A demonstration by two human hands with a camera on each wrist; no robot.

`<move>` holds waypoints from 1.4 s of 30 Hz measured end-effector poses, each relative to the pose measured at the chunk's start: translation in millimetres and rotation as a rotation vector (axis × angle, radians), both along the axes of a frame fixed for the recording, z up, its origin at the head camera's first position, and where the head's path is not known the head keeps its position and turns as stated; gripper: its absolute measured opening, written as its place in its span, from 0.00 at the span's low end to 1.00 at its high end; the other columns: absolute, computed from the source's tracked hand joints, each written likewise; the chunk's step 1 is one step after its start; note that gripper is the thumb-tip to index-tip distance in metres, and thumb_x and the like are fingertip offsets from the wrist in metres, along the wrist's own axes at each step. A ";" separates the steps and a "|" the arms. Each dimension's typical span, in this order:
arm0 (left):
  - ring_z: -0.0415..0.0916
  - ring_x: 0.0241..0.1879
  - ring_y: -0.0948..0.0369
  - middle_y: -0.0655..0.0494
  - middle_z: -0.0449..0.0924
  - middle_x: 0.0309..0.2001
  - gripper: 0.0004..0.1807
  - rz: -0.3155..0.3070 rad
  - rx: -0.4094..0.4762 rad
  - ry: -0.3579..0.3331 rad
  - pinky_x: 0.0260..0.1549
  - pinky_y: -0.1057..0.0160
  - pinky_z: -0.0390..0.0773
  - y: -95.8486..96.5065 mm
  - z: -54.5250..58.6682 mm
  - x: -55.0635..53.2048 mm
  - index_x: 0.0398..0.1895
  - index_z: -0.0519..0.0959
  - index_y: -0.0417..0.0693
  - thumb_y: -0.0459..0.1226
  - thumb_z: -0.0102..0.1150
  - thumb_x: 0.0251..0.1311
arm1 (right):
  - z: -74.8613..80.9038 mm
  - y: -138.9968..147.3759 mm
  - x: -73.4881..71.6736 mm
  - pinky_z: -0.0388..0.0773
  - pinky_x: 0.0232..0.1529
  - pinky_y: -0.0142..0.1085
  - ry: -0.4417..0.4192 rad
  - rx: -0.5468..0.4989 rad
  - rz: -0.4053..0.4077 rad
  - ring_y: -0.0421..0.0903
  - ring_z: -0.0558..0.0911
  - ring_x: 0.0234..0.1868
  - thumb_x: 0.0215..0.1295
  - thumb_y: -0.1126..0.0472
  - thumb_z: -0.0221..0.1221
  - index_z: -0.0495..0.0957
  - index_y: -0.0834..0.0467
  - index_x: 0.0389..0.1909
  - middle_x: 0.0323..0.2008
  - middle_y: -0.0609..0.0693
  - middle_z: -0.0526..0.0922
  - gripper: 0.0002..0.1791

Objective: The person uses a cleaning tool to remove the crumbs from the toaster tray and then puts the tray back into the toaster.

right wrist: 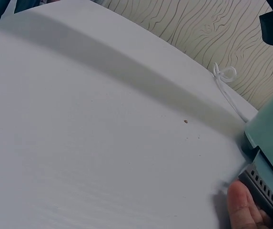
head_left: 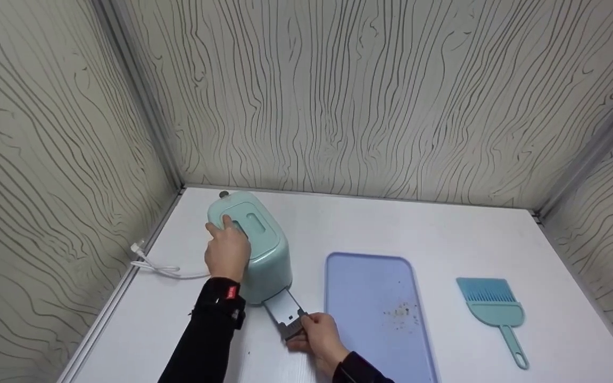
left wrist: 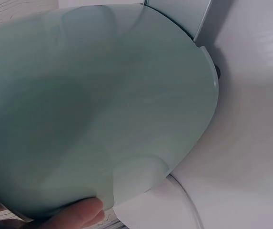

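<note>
A mint-green toaster (head_left: pixel 269 271) stands at the left of the white table. My left hand (head_left: pixel 228 251) grips its top beside the slots; in the left wrist view, fingers (left wrist: pixel 81 213) curl at the toaster's edge, partly out of frame. Low on the toaster's near end, a crumb tray (head_left: pixel 283 311) sticks partly out, silver with a dark grey slotted handle (right wrist: pixel 260 188). My right hand (head_left: pixel 321 338) pinches that handle between thumb and fingers. The tray's inner part is hidden inside the toaster.
To the right lies a blue-purple tray (head_left: pixel 362 298) with brown crumbs (head_left: pixel 403 315) on it. Farther right is a green dustpan (head_left: pixel 495 314) with a blue brush. A white power cord (head_left: pixel 163 270) runs left from the toaster. A small crumb (right wrist: pixel 186 121) lies on the table.
</note>
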State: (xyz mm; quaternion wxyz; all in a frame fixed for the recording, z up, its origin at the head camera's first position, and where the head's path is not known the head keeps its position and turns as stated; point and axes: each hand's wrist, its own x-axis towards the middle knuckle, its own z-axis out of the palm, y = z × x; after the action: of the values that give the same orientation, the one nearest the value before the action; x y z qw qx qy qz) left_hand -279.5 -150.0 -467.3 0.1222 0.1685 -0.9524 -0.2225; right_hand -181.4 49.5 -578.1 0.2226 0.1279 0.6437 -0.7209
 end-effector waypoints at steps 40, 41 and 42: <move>0.79 0.17 0.50 0.16 0.60 0.67 0.27 -0.018 -0.006 0.085 0.14 0.52 0.80 26.2 -4.5 4.2 0.73 0.65 0.34 0.35 0.44 0.73 | -4.6 -12.8 -23.8 0.88 0.35 0.40 0.058 -0.059 -0.043 0.47 0.88 0.28 0.81 0.65 0.43 0.63 0.81 0.57 0.39 0.69 0.85 0.19; 0.79 0.17 0.50 0.16 0.61 0.66 0.27 -0.019 -0.012 0.098 0.14 0.52 0.80 25.9 -5.2 4.7 0.73 0.66 0.33 0.35 0.45 0.73 | -4.9 -13.7 -23.7 0.88 0.35 0.40 0.060 -0.060 -0.046 0.47 0.88 0.28 0.81 0.65 0.43 0.63 0.81 0.57 0.38 0.69 0.85 0.19; 0.78 0.16 0.50 0.15 0.61 0.66 0.27 -0.021 -0.015 0.109 0.13 0.53 0.79 25.7 -5.5 5.3 0.72 0.66 0.33 0.34 0.45 0.73 | -5.0 -14.6 -23.8 0.88 0.35 0.40 0.061 -0.060 -0.047 0.47 0.88 0.28 0.81 0.66 0.43 0.63 0.81 0.57 0.38 0.69 0.85 0.19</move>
State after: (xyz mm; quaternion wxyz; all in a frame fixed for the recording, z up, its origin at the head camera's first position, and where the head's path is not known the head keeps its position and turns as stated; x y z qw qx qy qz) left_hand -274.3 -124.3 -472.8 0.1730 0.1450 -0.9478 -0.2253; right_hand -205.2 34.9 -583.1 0.1896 0.1142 0.6250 -0.7486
